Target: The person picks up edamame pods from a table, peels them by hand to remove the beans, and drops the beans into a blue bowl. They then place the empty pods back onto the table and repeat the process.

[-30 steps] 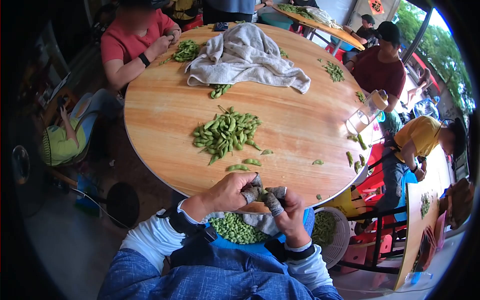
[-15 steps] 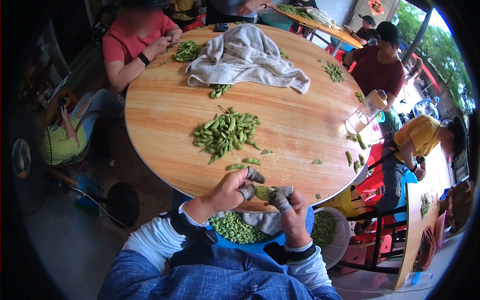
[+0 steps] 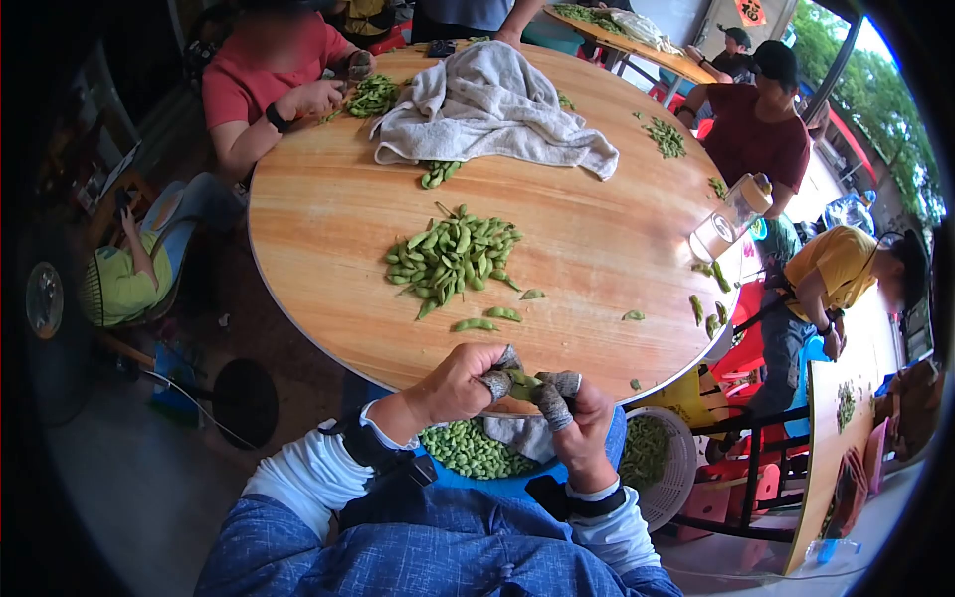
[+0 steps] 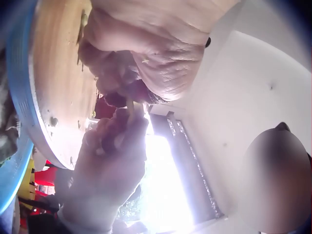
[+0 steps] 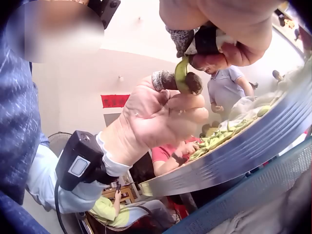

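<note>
Over the near edge of the round table, my left hand (image 3: 456, 383) and right hand (image 3: 587, 423) meet at one green soybean pod (image 3: 522, 381). Grey wrappings cover the thumb and finger on each hand. Each hand pinches one end of the pod. In the right wrist view the curved pod (image 5: 181, 77) spans the gap between the wrapped fingertips. Most of it is hidden by fingers in the left wrist view. Beyond the hands lies a heap of pods (image 3: 453, 261), with two loose pods (image 3: 475, 324) in front. Below them is a blue basin (image 3: 512, 486) with green beans (image 3: 468, 450).
A grey towel (image 3: 487, 109) covers a mound at the table's far side. A clear bottle (image 3: 718, 231) stands near the right edge. A white basket (image 3: 676, 468) with green contents sits by my right arm. Several people sit around, some at other tables.
Half a second ago the left thumb and finger were spread beside the pod; now they have closed on it. Across the table, a standing person's arm has come down to the tabletop.
</note>
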`<act>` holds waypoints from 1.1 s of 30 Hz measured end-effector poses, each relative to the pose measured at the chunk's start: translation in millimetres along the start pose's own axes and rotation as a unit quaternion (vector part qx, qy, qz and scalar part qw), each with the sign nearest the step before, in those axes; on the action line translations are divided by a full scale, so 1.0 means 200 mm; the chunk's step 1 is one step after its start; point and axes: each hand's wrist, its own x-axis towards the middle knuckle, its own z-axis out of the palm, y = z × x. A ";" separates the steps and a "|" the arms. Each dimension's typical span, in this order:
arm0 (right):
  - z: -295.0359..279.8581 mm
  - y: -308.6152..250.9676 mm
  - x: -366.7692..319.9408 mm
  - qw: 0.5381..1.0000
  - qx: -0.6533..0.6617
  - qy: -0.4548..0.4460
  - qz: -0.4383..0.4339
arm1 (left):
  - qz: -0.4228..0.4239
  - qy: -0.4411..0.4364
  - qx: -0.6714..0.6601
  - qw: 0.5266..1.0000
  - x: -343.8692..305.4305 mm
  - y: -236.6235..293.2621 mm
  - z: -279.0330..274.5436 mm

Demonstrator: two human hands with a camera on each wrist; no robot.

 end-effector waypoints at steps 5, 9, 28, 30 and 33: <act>-0.02 -0.03 -0.01 0.998 -0.054 0.028 -0.010 | 0.000 0.132 0.140 0.981 -0.02 0.01 -0.02; 0.00 -0.03 -0.03 0.996 -0.070 0.014 0.044 | 0.005 0.103 0.056 0.993 -0.09 0.15 0.06; -0.03 -0.08 -0.14 0.978 -0.194 -0.037 -0.059 | -0.009 0.054 -0.033 0.998 -0.12 0.00 0.22; -0.18 -0.11 -0.16 0.965 -0.253 -0.018 -0.066 | -0.026 0.028 -0.023 0.999 -0.13 0.06 0.23; -0.49 -0.17 -0.23 0.915 -0.393 0.083 0.048 | 0.105 0.003 0.185 0.977 -0.16 0.04 0.13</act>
